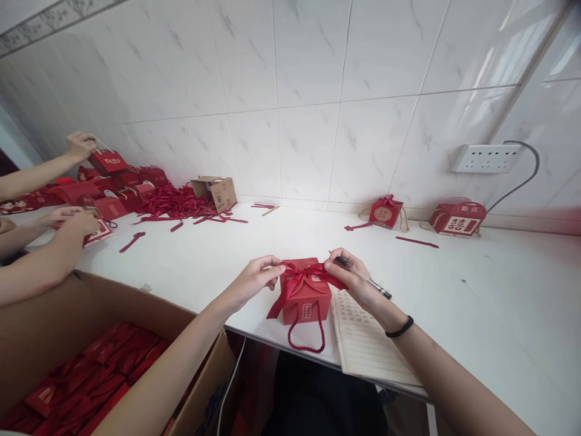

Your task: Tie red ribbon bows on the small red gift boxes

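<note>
A red gift box with a twisted rope handle stands at the table's front edge. Across its top runs a red ribbon tied in a bow. Fingers of my left hand pinch the bow's left side. On the other side, my right hand is closed on the ribbon's right side, and a black pen is tucked in the same hand. Under my right wrist lies an open notebook with handwriting on its page.
Two finished-looking red boxes, one with a bow and one larger, stand by the wall. Loose ribbons spill from a small carton. A big cardboard box of red packages sits lower left. Other people's hands handle boxes at left.
</note>
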Action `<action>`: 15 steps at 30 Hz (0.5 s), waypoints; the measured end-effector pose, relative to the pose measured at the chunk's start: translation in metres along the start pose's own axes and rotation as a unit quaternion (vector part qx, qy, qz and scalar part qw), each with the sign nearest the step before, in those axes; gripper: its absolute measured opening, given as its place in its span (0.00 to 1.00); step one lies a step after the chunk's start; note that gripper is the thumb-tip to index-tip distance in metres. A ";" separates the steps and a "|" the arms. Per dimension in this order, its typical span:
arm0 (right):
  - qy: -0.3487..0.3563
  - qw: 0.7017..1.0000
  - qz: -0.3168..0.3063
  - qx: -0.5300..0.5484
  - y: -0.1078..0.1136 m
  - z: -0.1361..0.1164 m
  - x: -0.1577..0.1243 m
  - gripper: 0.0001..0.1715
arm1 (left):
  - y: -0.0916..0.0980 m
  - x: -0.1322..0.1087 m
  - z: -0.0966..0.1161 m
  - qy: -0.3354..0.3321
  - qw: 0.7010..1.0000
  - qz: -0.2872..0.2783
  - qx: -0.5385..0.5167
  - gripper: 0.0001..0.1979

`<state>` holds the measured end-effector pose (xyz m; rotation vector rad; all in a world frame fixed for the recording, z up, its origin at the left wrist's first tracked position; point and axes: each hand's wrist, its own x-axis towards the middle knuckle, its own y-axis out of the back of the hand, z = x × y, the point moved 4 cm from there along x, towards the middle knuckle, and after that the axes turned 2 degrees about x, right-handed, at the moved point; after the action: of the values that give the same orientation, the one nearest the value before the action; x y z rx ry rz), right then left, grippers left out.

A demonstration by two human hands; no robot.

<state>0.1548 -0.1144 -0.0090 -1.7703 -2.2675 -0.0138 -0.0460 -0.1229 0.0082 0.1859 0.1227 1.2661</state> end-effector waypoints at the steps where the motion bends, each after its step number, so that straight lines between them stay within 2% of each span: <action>1: -0.006 1.000 0.003 -0.003 -0.001 0.001 0.000 0.20 | 0.000 -0.001 -0.001 0.004 1.000 -0.006 -0.009 0.12; 4: -0.031 0.999 0.010 0.002 0.000 0.007 0.002 0.20 | 0.002 -0.002 -0.006 -0.006 0.999 0.005 -0.032 0.10; 6: -0.032 0.999 0.021 0.003 0.003 0.009 0.003 0.20 | 0.005 -0.003 -0.005 -0.044 0.998 0.027 -0.021 0.08; 9: 0.023 1.000 0.013 -0.004 0.006 0.003 0.002 0.19 | 0.004 -0.006 0.003 -0.126 0.989 0.044 0.059 0.19; 12: 0.061 0.996 -0.050 -0.034 0.003 -0.004 -0.001 0.20 | -0.002 -0.009 0.011 -0.179 0.971 0.053 0.151 0.11; 14: 0.062 0.995 -0.046 -0.069 0.002 -0.004 -0.001 0.20 | -0.005 -0.010 0.014 -0.185 0.963 0.071 0.181 0.04; 15: 0.065 0.994 -0.026 -0.086 0.002 -0.003 0.000 0.20 | -0.005 -0.009 0.013 -0.177 0.962 0.083 0.188 0.06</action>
<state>0.1579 -0.1145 -0.0061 -1.7351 -2.2766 -0.3351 -0.0411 -0.1344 0.0201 0.7607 0.0380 1.3476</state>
